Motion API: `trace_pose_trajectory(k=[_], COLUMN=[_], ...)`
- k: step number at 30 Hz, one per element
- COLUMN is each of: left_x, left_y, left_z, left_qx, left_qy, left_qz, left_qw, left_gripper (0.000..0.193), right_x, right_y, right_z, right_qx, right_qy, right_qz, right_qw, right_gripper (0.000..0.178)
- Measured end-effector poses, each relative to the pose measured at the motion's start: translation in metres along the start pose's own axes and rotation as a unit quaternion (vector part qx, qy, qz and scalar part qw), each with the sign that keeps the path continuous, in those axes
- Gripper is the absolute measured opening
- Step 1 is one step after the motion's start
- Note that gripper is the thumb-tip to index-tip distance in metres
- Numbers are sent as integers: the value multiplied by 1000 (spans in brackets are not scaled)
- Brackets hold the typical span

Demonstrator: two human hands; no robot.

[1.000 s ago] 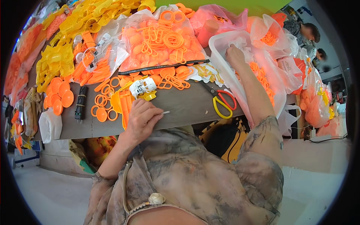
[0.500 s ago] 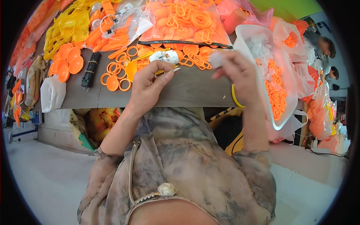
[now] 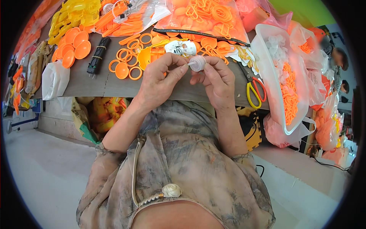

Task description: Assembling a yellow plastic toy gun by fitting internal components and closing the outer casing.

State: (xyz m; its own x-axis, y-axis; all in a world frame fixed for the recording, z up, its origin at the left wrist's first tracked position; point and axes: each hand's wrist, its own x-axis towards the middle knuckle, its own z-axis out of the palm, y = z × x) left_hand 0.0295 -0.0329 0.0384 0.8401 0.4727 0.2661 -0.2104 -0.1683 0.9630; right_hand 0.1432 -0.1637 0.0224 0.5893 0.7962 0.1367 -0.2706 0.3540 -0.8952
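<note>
Above the table's near edge, both of my hands come together. My left hand [image 3: 160,80] pinches a small thin white pin [image 3: 189,64] between thumb and forefinger. In my right hand [image 3: 220,82] is a round translucent plastic cap [image 3: 197,62], gripped at its rim by the fingertips. The pin's tip meets or overlaps the cap's left side; whether it sits inside, I cannot tell. Just beyond my fingers lies a white plastic part [image 3: 181,47] with dark wires on it, beside a yellow plastic part [image 3: 144,59]. Orange rings [image 3: 135,72] lie to the left.
Scissors [image 3: 254,93] with yellow and red handles lie at the right table edge. Next to them stands a white bin [image 3: 263,63] of translucent caps and orange hooks. A clear bag [image 3: 202,21] of orange parts lies behind. Orange spoon-like cups [image 3: 82,49] and a dark bundle [image 3: 99,56] are left.
My right hand has moved left from beside the bin with the translucent cap and met my left hand. The scissors have come into view. The whole view has shifted slightly.
</note>
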Motion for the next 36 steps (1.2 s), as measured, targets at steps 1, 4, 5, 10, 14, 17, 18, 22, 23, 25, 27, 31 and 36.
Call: trace_pose_trajectory(k=[1, 4, 5, 10, 14, 17, 18, 22, 23, 25, 27, 31, 36], left_x=[0, -1, -1, -4, -5, -6, -6, -6, -6, -6, -6, -7, -11], left_y=[1, 0, -1, 2, 3, 3, 3, 2, 2, 2, 3, 1, -7], left_z=[-1, -1, -1, 1, 1, 1, 2, 4, 3, 2, 1, 2, 9], left_qx=[12, 17, 9, 21, 25, 29, 29, 35, 38, 26, 15, 9, -86], left_qy=[-3, -3, 0, 1, -13, -8, -8, 6, 8, 0, -7, 1, 55], left_qz=[3, 10, 14, 31, 21, 25, 25, 56, 52, 45, 37, 32, 25], left_qw=[1000, 1000, 1000, 999, 999, 999, 999, 998, 998, 999, 999, 999, 994], left_gripper=[12, 10, 10, 8, 7, 8, 8, 8, 8, 8, 8, 7, 6], right_x=[-1, -2, -2, -3, -3, -4, -4, -5, -5, -6, -6, -8, -4], right_y=[0, -2, -1, -1, -3, -6, -6, -8, -8, -8, -9, -9, -4], right_z=[0, 0, 1, 2, 2, 6, 7, 10, 9, 8, 8, 12, 21], right_qx=[-19, -44, -43, -61, -84, -141, -185, -301, -300, -239, -248, -444, -487], right_qy=[-7, -13, -13, -8, -11, -9, -7, -18, -19, -31, -31, -35, -17], right_qz=[-13, -18, -18, -34, -42, -70, -97, -159, -159, -143, -142, -220, -335], right_qw=[1000, 999, 999, 998, 996, 987, 978, 940, 940, 960, 958, 868, 806], right_gripper=[20, 21, 21, 21, 21, 20, 19, 15, 15, 13, 12, 8, 9])
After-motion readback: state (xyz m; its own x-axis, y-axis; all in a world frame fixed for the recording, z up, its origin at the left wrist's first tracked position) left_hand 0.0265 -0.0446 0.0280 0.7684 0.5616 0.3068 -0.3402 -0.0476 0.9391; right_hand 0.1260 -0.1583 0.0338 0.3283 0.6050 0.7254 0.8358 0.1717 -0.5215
